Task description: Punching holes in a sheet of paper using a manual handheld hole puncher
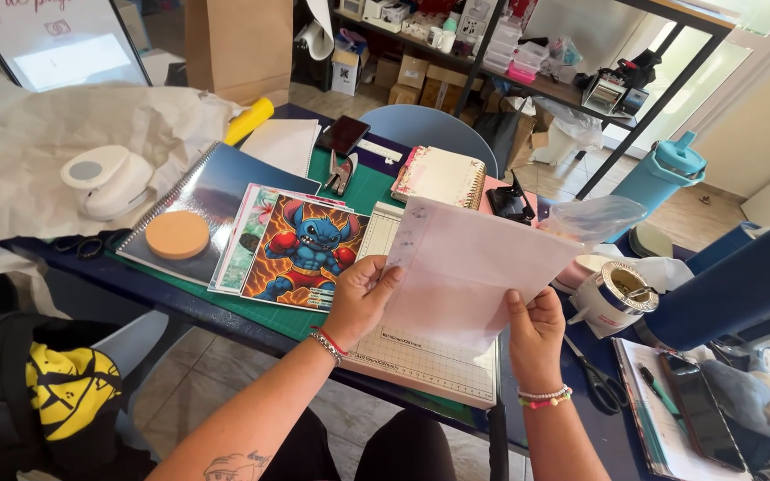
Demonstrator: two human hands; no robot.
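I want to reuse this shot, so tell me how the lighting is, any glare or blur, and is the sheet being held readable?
Head view: bright daylight blows out the window top right; both hands, left and right, are sharp; the translucent sheet of paper they hold looks pale and washed, its marks faint; wide-angle bending shows at the edges.

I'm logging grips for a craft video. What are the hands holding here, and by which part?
Both hold one pale pink sheet of paper above the paper trimmer: left hand on its left edge, right hand at its bottom edge.
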